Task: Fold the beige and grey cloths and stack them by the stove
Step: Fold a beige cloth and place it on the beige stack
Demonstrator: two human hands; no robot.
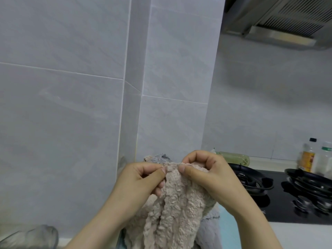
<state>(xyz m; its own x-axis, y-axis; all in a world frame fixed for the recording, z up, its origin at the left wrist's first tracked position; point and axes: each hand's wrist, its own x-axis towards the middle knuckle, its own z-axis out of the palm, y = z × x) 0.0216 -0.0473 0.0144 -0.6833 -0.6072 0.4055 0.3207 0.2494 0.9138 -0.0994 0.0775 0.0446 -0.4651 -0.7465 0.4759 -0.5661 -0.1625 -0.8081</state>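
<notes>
— How many cloths are there?
— One beige cloth [176,209], held up near the left edge of the stove [287,193]. The left hand [142,180] and right hand [206,175] both pinch its top edge, fingers [197,157] clamped on it. One grey cloth [210,229] lies below.
— Any writing?
— Two bottles [309,155] stand behind the stove; their labels are too blurred to read.

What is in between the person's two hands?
In the head view, the bunched top edge of the beige cloth fills the gap; the left hand and right hand each pinch it.
</notes>
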